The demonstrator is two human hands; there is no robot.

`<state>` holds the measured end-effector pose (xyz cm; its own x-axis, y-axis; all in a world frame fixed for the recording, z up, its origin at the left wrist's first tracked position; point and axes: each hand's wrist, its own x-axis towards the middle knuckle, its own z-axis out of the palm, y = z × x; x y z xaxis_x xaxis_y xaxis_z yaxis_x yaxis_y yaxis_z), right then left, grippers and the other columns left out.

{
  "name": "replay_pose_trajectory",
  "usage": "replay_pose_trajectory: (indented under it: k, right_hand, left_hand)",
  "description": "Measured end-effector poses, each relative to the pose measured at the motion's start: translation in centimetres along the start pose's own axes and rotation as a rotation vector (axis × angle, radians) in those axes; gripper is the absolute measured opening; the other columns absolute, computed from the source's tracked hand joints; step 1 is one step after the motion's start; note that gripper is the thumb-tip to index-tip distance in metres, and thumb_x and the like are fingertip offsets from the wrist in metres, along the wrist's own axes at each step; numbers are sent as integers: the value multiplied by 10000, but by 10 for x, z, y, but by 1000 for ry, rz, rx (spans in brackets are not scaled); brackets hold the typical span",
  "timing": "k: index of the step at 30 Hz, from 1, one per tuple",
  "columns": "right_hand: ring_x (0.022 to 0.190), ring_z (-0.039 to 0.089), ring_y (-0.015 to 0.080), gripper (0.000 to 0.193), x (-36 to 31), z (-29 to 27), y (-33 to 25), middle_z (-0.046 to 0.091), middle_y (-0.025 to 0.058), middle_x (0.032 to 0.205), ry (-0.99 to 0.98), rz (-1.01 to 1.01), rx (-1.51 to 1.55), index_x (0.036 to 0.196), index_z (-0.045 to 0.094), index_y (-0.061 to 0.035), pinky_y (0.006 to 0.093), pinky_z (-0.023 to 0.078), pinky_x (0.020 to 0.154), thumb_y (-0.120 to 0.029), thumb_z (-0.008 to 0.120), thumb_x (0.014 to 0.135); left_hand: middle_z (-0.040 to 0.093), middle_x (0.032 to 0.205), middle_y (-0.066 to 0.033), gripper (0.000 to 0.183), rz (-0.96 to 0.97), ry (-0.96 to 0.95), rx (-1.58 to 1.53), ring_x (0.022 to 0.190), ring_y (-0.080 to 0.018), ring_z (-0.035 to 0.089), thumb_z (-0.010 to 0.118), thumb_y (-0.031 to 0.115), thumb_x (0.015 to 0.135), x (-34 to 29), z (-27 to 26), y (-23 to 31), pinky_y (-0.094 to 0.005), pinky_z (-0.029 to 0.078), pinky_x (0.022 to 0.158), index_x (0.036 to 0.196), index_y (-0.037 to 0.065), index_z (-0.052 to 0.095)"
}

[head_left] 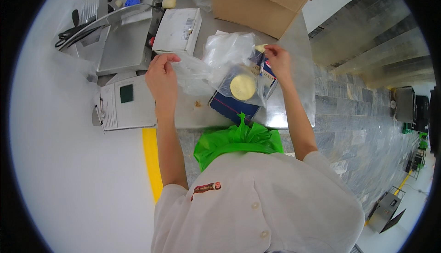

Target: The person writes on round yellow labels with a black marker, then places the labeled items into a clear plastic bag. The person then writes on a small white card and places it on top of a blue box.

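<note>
My left hand [163,76] is closed on the edge of a clear plastic bag [195,71], which stretches toward the middle of the metal table. My right hand [279,62] has its fingers pinched together beside a small pale yellow piece [261,48]; exactly what they grip cannot be made out. Between the hands, a round pale yellow disc [242,87] lies under or inside clear plastic. Beneath it is a dark blue printed box [234,107], partly covered. A stack of clear plastic bags [229,48] lies just beyond.
An open cardboard box [257,5] stands at the table's far side. A white carton [177,31] sits left of the bags, beside a metal slicing machine [125,46]. A white scale-like device [128,101] is at the left; a green plastic bag [239,140] bunches at the near edge.
</note>
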<state>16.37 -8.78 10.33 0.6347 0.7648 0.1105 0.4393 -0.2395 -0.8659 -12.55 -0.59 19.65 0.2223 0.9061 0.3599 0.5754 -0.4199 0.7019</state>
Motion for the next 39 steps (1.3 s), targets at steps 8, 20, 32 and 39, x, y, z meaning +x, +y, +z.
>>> replay_pose_trajectory:
  k: [8, 20, 32, 39]
  right_hand:
    - [622, 623, 263, 154, 23, 55, 46, 645, 157, 717, -153, 3, -146, 817, 667, -35, 342, 474, 586, -159, 623, 736]
    - [593, 524, 112, 108, 7, 33, 26, 604, 22, 732, -297, 546, 877, 826, 614, -34, 230, 407, 531, 4, 672, 745]
    - [688, 532, 102, 101, 2, 25, 18, 600, 22, 843, -365, 768, 1271, 944, 594, -32, 210, 462, 638, -39, 596, 843]
    - [711, 536, 97, 50, 2, 30, 51, 585, -6, 833, -448, 660, 1281, 915, 585, -70, 214, 453, 660, -88, 579, 868]
  left_hand:
    - [596, 696, -89, 194, 106, -489, 53, 664, -298, 591, 491, 185, 802, 1, 112, 64, -403, 462, 603, 925, 195, 640]
    - [558, 851, -64, 184, 170, -321, 315, 767, -272, 599, 579, 115, 734, 3, 158, 25, -395, 476, 644, 827, 218, 699]
    - [549, 930, -56, 129, 193, -286, 271, 896, -270, 542, 674, 278, 706, 6, 163, 12, -385, 422, 778, 804, 199, 704]
    - [554, 1003, -37, 177, 87, -242, 158, 935, -264, 507, 725, 275, 641, 2, 174, 21, -384, 389, 794, 788, 182, 694]
